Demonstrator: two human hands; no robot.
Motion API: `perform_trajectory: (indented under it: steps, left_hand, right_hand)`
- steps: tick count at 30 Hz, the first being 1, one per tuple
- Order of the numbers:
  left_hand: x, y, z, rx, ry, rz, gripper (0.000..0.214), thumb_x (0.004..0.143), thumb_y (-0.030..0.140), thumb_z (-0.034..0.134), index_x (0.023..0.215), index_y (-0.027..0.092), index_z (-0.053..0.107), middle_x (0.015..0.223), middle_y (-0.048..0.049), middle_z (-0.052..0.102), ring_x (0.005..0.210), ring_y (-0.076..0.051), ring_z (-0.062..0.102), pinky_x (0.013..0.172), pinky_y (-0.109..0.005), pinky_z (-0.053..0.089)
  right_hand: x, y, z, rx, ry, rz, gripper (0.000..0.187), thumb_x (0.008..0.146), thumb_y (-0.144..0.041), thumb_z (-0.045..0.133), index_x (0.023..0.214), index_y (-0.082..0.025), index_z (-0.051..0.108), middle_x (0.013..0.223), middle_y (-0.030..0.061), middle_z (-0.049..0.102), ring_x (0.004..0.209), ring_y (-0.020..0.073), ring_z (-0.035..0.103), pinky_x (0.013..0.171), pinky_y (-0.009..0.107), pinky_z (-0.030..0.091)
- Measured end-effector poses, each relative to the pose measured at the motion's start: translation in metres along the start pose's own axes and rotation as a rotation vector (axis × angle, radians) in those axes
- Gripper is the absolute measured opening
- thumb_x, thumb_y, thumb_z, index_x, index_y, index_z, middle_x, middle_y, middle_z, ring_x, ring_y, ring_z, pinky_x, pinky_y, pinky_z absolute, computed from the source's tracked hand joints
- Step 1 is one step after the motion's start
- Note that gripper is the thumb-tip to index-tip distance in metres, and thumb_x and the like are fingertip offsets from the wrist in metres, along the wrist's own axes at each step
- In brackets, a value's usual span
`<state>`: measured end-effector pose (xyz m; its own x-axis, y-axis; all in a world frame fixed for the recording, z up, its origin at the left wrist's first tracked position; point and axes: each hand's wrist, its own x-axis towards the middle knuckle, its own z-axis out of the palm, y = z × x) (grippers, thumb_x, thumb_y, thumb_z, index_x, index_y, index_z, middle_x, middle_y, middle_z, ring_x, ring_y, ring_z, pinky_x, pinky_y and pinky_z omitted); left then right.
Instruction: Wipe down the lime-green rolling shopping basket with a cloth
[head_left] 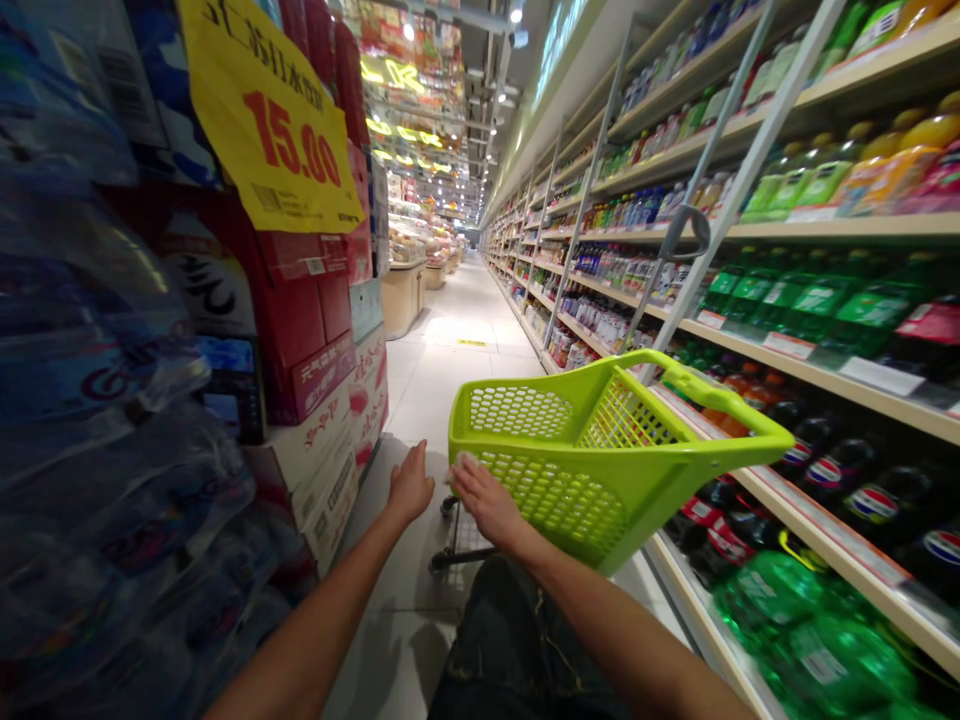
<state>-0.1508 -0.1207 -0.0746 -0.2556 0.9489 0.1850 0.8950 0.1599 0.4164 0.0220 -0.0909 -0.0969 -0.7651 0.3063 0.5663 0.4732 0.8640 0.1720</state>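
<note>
A lime-green plastic shopping basket cart (pixel 600 440) stands tilted in the supermarket aisle just ahead of me, its mesh tub empty as far as I can see. My right hand (pixel 484 500) rests flat against the tub's near lower corner, fingers stretched out. My left hand (pixel 410 487) hovers just left of the cart, fingers held together and extended, holding nothing. Both forearms reach forward over my dark trousers (pixel 517 640).
Shelves of bottled soft drinks (pixel 810 300) line the right side. Stacked red cartons (pixel 315 340) and shrink-wrapped water packs (pixel 97 420) stand on the left under a yellow 15.00 price sign (pixel 277 120). The tiled aisle floor (pixel 457 340) runs ahead.
</note>
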Motion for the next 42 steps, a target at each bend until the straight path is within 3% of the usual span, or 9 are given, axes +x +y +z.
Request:
perform_trajectory:
  steps: [3,9,14,16,21,28,33,39,42]
  left_hand:
    - [0.001,0.015,-0.005,0.071,0.055,0.079,0.064,0.072,0.008,0.038,0.134,0.01,0.021,0.14,-0.0122,0.029,0.13,-0.02,0.024,0.104,-0.041,0.025]
    - [-0.007,0.04,-0.005,0.203,0.022,0.288,0.063,0.072,0.006,0.033,0.134,0.011,0.024,0.142,-0.0085,0.025,0.132,-0.02,0.017,0.106,-0.048,0.017]
    - [-0.009,0.052,0.002,0.239,0.054,0.283,0.063,0.072,0.005,0.031,0.134,0.011,0.024,0.143,-0.0093,0.021,0.132,-0.021,0.015,0.105,-0.05,0.017]
    - [-0.008,0.058,0.005,0.245,0.065,0.306,0.064,0.072,0.005,0.032,0.135,0.011,0.024,0.143,-0.0099,0.021,0.132,-0.022,0.015,0.105,-0.051,0.017]
    - [-0.012,0.069,0.007,0.257,0.044,0.366,0.065,0.07,0.006,0.034,0.134,0.012,0.026,0.143,-0.0095,0.022,0.132,-0.022,0.016,0.104,-0.051,0.017]
    - [-0.011,0.084,0.004,0.273,0.032,0.398,0.066,0.069,0.006,0.036,0.134,0.012,0.024,0.143,-0.01,0.021,0.132,-0.022,0.015,0.105,-0.051,0.013]
    - [-0.011,0.096,0.007,0.296,0.001,0.471,0.067,0.069,0.006,0.035,0.135,0.012,0.023,0.144,-0.0088,0.02,0.132,-0.022,0.015,0.105,-0.052,0.011]
    - [-0.016,0.108,0.012,0.289,0.032,0.47,0.066,0.07,0.006,0.034,0.135,0.011,0.024,0.144,-0.0085,0.019,0.132,-0.021,0.015,0.106,-0.051,0.011]
    - [-0.019,0.117,0.015,0.295,0.019,0.5,0.067,0.069,0.006,0.034,0.135,0.012,0.023,0.144,-0.0075,0.018,0.133,-0.021,0.013,0.105,-0.052,0.012]
  right_hand:
    - [0.006,0.012,-0.014,-0.028,0.116,0.085,0.035,0.087,-0.012,0.038,0.121,-0.012,0.049,0.131,0.0102,0.045,0.131,0.0203,0.02,0.105,0.043,0.028]
    - [-0.029,0.009,-0.002,-0.057,0.001,0.031,0.032,0.087,-0.011,0.038,0.114,-0.012,0.054,0.116,0.0099,0.058,0.123,0.0203,0.036,0.098,0.041,0.039]
    - [-0.014,0.017,-0.023,-0.074,0.124,0.104,0.035,0.087,-0.013,0.038,0.12,-0.012,0.049,0.13,0.01,0.045,0.13,0.0211,0.022,0.103,0.043,0.032]
    - [-0.015,0.023,-0.025,-0.095,0.122,0.141,0.036,0.087,-0.012,0.038,0.12,-0.013,0.049,0.131,0.0102,0.044,0.13,0.0215,0.023,0.103,0.043,0.031]
    - [-0.054,0.019,-0.01,-0.115,-0.014,0.135,0.033,0.086,-0.009,0.039,0.114,-0.012,0.055,0.116,0.0118,0.058,0.122,0.0201,0.038,0.099,0.041,0.037]
    - [-0.034,0.035,-0.039,-0.158,0.132,0.205,0.037,0.087,-0.011,0.036,0.121,-0.013,0.049,0.131,0.0101,0.044,0.13,0.0233,0.023,0.102,0.044,0.033]
    - [-0.068,0.037,-0.025,-0.154,0.028,0.189,0.034,0.085,-0.008,0.039,0.116,-0.01,0.053,0.118,0.0125,0.056,0.123,0.0215,0.037,0.099,0.043,0.037]
    - [-0.068,0.037,-0.045,-0.125,0.141,0.251,0.036,0.086,-0.011,0.039,0.121,-0.013,0.049,0.13,0.0108,0.045,0.131,0.0214,0.021,0.102,0.044,0.033]
    - [-0.078,0.042,-0.047,-0.161,0.129,0.277,0.035,0.086,-0.009,0.037,0.118,-0.011,0.051,0.126,0.0115,0.049,0.128,0.0223,0.027,0.1,0.045,0.036]
